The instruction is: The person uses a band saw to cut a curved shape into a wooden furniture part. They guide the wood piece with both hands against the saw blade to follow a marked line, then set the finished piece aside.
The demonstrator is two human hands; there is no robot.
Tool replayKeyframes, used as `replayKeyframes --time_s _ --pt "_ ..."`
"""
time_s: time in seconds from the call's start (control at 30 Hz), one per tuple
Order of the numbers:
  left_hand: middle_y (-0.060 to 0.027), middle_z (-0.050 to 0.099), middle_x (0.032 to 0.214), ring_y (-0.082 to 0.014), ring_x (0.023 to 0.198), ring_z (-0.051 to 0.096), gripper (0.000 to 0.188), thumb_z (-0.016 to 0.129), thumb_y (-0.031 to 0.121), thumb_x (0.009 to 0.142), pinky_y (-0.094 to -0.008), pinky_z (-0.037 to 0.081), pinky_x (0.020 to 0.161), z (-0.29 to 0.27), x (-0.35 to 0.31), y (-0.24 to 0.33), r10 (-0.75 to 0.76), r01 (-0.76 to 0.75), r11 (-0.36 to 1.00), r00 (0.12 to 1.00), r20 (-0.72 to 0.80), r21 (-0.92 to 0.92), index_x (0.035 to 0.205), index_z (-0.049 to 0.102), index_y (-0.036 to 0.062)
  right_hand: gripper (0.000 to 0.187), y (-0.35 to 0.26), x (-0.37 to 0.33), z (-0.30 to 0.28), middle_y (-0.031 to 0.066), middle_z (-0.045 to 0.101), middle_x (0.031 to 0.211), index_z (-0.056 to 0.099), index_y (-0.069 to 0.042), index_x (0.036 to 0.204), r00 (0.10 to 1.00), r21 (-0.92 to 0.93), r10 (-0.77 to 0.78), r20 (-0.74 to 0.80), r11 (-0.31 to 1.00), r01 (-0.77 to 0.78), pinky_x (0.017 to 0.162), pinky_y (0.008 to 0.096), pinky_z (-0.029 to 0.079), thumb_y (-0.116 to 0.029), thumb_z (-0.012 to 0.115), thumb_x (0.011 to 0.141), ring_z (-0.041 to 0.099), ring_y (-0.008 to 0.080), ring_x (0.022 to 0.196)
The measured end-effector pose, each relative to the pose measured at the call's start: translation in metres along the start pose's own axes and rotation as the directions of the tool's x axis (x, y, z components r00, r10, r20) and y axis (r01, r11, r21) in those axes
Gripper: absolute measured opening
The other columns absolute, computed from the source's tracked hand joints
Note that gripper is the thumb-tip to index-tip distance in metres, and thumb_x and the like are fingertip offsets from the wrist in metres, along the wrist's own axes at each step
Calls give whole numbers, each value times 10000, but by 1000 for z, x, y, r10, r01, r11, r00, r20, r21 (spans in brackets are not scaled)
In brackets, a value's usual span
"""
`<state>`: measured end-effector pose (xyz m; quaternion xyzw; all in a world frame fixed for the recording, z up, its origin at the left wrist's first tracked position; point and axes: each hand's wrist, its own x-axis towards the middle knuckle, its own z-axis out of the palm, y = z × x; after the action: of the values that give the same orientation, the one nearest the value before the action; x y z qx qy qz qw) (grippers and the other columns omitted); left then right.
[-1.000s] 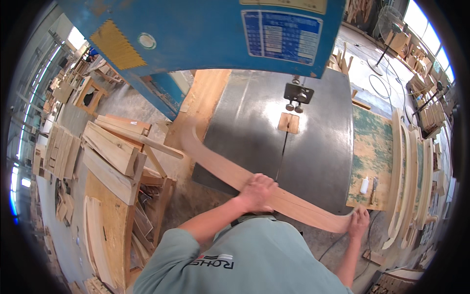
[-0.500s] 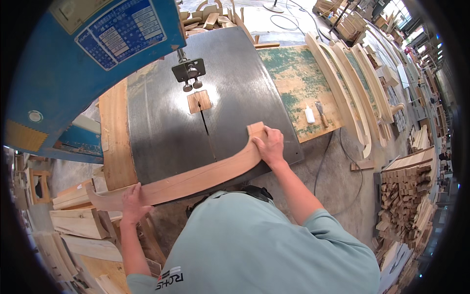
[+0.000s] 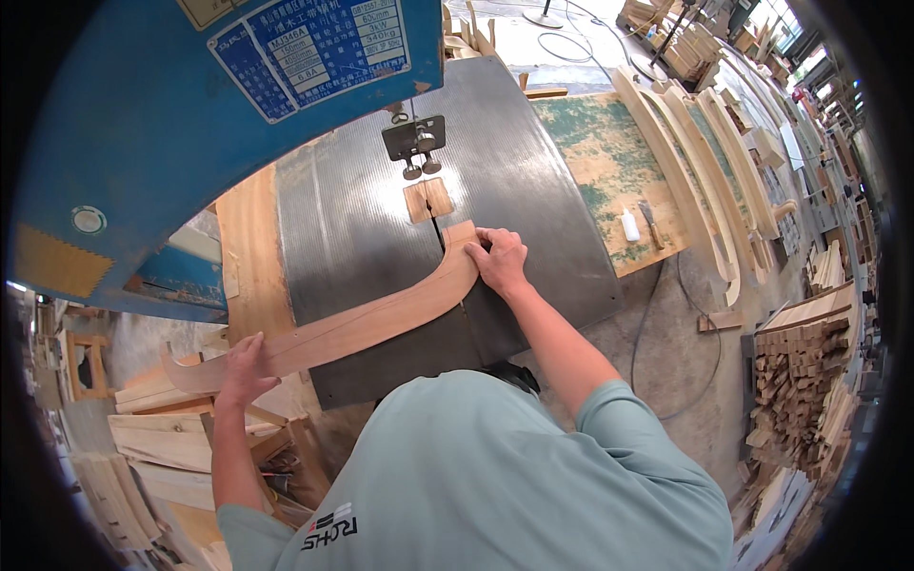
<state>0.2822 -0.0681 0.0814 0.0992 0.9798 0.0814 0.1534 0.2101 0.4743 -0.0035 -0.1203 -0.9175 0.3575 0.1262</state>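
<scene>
A long curved wooden board (image 3: 371, 319) lies across the near part of a dark metal bandsaw table (image 3: 533, 181). A thin pencil-like line runs along its face. My left hand (image 3: 246, 371) grips the board near its left end, which juts past the table. At the upturned right end, my right hand (image 3: 498, 259) is closed round the board's edge. That end lies just short of the wooden insert (image 3: 427, 200) and over part of the table's slot. Above the insert hangs the blade guide (image 3: 414, 145) with its round knobs.
The blue bandsaw body (image 3: 314, 105) rises at the left. To the right, a green-stained board (image 3: 609, 162) bears a white bottle (image 3: 629, 226), a scraper-like tool (image 3: 651, 225) and long curved wooden pieces (image 3: 681, 171). Stacked timber (image 3: 800, 381) stands at far right; planks (image 3: 162, 438) lie at lower left.
Both hands have carried the board forward and left over the table, bringing its right end close to the insert. My view has shifted, too.
</scene>
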Motion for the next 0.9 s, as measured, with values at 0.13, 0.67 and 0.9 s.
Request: replayKeyframes --time_s 0.13,0.67,0.9 --pt "-151 546 1438 -349 1341 513 963 926 183 581 -448 399 1157 -5 17 -5 33 -33 999 999 -12 14 1441 518 35 349 -9 11 12 41 726 987 788 -130 1081 1000 -53 -11 -23 999 9 891 446 464 -347 826 810 630 280 993" --pt "-176 561 1417 -342 1323 543 881 889 132 579 -392 460 1138 -18 51 -18 44 -43 999 999 19 -25 1383 559 -5 264 -19 37 22 64 717 1011 803 -132 1042 997 30 53 51 998 -55 968 472 431 -302 794 840 604 299 1066" --pt "-160 564 1416 -332 1326 543 886 892 141 588 -386 461 1137 -14 63 -34 53 -52 998 998 37 -26 1397 553 11 265 -20 47 28 67 731 1000 805 -120 1028 997 10 57 47 998 -57 948 465 448 -308 800 841 618 301 1053"
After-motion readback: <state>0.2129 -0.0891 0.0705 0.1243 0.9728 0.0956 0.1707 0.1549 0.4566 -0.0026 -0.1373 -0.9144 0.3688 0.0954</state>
